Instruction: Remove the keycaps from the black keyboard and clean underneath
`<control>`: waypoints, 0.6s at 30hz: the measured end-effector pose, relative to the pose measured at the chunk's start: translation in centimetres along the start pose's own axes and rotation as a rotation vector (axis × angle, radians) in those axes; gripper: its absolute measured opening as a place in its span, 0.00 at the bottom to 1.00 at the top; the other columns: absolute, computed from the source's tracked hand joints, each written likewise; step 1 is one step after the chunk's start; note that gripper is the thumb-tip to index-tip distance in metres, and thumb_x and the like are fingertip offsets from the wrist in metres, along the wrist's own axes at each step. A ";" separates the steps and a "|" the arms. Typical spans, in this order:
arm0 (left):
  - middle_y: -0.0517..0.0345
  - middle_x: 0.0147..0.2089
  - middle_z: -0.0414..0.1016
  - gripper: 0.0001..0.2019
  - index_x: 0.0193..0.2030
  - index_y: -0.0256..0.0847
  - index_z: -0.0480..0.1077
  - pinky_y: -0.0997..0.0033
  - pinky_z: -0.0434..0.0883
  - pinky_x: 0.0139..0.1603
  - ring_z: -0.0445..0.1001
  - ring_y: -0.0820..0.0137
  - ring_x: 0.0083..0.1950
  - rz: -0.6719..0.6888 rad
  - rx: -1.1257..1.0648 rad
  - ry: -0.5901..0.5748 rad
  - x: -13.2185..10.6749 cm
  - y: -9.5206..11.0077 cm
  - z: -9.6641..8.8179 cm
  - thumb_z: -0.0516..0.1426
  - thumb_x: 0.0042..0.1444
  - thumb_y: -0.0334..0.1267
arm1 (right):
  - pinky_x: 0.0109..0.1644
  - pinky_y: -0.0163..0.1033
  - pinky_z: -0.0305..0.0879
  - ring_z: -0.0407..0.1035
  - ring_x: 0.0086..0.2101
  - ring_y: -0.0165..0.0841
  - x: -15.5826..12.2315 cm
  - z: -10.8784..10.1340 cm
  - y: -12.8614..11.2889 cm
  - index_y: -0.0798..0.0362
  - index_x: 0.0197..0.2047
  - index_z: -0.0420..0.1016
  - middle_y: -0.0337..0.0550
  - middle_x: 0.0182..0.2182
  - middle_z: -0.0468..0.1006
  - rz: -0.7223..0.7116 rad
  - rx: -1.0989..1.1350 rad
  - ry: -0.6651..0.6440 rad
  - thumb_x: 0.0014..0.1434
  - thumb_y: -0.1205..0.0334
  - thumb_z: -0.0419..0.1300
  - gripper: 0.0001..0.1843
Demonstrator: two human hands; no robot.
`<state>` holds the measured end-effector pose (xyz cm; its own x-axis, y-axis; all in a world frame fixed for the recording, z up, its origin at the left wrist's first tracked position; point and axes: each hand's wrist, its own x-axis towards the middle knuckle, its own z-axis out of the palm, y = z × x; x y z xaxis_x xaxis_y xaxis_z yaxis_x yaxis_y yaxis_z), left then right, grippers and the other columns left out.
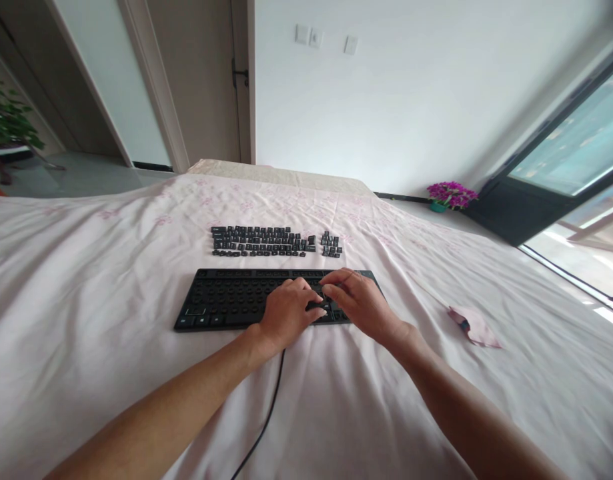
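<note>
Cord [275, 393]: thin, black, by the keyboard's near edge; looks supple and might tug if the board is slid.
Left grip: left hand [286, 310] over the keyboard's right half, thumb and forefinger slightly apart.
Right grip: right hand [361, 300] just beside it, fingertips close; I can't tell whether they pinch anything.
Keyboard [236, 293]: flat on the bed [131, 307] under both hands, much of it seemingly without caps; probably light, stiff, best held by its short ends.
Caps [256, 247]: rows just beyond; likely hard, slick, easily scattered, best pinched by their sides.
Room: rumpled sheet spreads widely both sides; cloth [479, 327] well right.
Far edge: well past the caps.
</note>
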<state>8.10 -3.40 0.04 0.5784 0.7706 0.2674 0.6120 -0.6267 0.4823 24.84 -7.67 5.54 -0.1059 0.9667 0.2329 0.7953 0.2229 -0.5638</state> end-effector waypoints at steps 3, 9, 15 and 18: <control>0.57 0.41 0.74 0.08 0.38 0.46 0.77 0.66 0.67 0.43 0.71 0.64 0.43 0.000 0.017 0.025 0.0 0.3 0.2 0.61 0.55 0.44 | 0.38 0.34 0.64 0.72 0.32 0.31 0.2 0.6 0.6 0.51 0.32 0.72 0.40 0.31 0.77 -0.066 0.020 0.017 0.64 0.56 0.54 0.12; 0.55 0.40 0.75 0.10 0.42 0.43 0.73 0.65 0.64 0.42 0.71 0.64 0.43 0.101 0.132 0.014 -0.2 0.6 0.6 0.53 0.64 0.43 | 0.34 0.33 0.62 0.68 0.27 0.29 0.2 2.7 1.5 0.51 0.26 0.67 0.41 0.26 0.73 -0.200 -0.005 0.180 0.66 0.56 0.51 0.17; 0.54 0.39 0.75 0.16 0.40 0.43 0.71 0.68 0.63 0.37 0.71 0.66 0.42 0.077 0.138 0.004 -0.9 0.7 0.9 0.46 0.67 0.48 | 0.29 0.33 0.58 0.64 0.23 0.27 -0.7 3.0 1.0 0.51 0.24 0.67 0.41 0.23 0.72 -0.359 -0.098 0.270 0.65 0.57 0.50 0.19; 0.54 0.40 0.75 0.17 0.40 0.42 0.69 0.69 0.63 0.36 0.73 0.66 0.43 0.040 0.122 0.032 -1.0 0.7 0.9 0.45 0.67 0.48 | 0.28 0.33 0.57 0.63 0.22 0.27 -0.4 2.8 0.4 0.51 0.24 0.68 0.41 0.23 0.73 -0.411 -0.173 0.254 0.66 0.55 0.50 0.20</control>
<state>8.46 -4.67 -0.68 0.5874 0.7469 0.3116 0.6509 -0.6648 0.3665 23.55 -7.59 2.97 -0.2991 0.7380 0.6049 0.8078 0.5332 -0.2512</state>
